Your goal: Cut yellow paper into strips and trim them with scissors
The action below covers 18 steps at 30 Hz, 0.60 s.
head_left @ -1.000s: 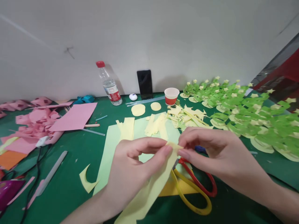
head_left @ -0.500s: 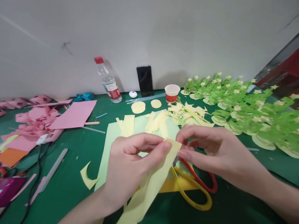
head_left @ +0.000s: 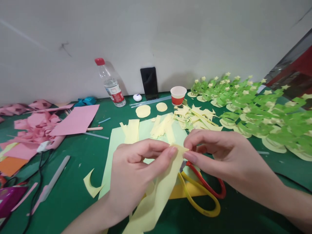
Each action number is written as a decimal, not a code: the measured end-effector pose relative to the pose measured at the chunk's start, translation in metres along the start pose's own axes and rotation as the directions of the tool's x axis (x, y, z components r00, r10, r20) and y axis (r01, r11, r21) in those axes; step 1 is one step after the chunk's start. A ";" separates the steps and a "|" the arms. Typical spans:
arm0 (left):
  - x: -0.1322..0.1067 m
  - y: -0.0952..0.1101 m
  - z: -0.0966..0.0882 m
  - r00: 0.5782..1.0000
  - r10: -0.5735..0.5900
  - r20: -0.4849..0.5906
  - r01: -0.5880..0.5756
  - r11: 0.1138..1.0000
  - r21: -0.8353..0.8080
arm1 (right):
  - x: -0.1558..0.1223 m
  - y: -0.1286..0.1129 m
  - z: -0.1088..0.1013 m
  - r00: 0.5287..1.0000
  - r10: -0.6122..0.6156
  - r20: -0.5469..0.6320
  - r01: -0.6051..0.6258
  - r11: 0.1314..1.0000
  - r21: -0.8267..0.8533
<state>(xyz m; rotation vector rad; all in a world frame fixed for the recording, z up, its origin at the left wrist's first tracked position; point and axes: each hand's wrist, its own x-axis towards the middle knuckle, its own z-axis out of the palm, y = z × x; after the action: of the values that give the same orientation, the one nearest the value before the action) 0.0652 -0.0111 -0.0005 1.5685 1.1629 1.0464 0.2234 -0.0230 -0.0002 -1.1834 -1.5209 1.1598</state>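
Note:
Between my hands is a strip of pale yellow paper [head_left: 159, 191], hanging down toward the front edge of the view. My left hand [head_left: 138, 175] pinches its upper end between thumb and fingers. The thumb and forefinger of my right hand [head_left: 216, 152] close on the strip's top right corner. Under the hands lie scissors [head_left: 201, 195] with one red and one yellow handle; their blades are mostly hidden. A light green paper sheet [head_left: 108, 162] lies beneath, with short yellow strips [head_left: 133, 130] and a darker yellow sheet [head_left: 186, 191] partly covered.
Yellow scraps [head_left: 195, 115] lie behind my right hand, near a paper cup [head_left: 178, 97]. Two yellow discs [head_left: 143, 111], a phone [head_left: 149, 83] and a bottle [head_left: 113, 87] are by the wall. Green paper trees [head_left: 243, 100] crowd the right; pink paper [head_left: 76, 120] covers the left.
My right thumb and forefinger have closed onto the strip's corner, which stuck out free before. The left hand keeps its pinch, and the view has shifted slightly.

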 end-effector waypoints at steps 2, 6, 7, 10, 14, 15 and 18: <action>0.000 0.000 0.000 1.000 0.009 0.000 -0.009 1.000 0.009 | 0.000 0.000 0.000 1.000 -0.003 0.000 0.003 1.000 -0.005; 0.001 0.001 0.000 1.000 0.029 -0.005 -0.029 0.999 0.023 | 0.001 -0.002 0.000 1.000 0.003 0.005 -0.003 1.000 -0.018; 0.002 0.001 0.000 0.999 0.032 -0.004 -0.032 0.999 0.026 | 0.002 -0.002 0.000 1.000 0.002 0.004 -0.002 1.000 -0.023; 0.003 0.001 0.000 0.999 0.041 -0.003 -0.040 0.999 0.025 | 0.002 -0.002 0.001 1.000 -0.010 0.002 0.010 0.999 -0.037; 0.001 0.002 0.002 1.000 0.023 -0.006 -0.022 0.999 0.044 | 0.002 -0.002 0.000 1.000 -0.005 0.005 0.006 0.999 -0.052; 0.000 0.002 0.003 1.000 0.010 -0.022 -0.009 0.999 0.047 | 0.002 -0.002 0.000 1.000 -0.005 0.009 0.005 0.998 -0.061; -0.002 0.001 0.007 0.996 -0.007 -0.083 0.008 1.000 0.021 | 0.002 -0.002 -0.001 0.998 0.007 0.056 -0.002 0.995 -0.100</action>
<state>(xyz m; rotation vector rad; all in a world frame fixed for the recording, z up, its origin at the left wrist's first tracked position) 0.0718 -0.0146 -0.0011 1.5486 1.2393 1.1068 0.2236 -0.0206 0.0017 -1.2302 -1.6354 1.1398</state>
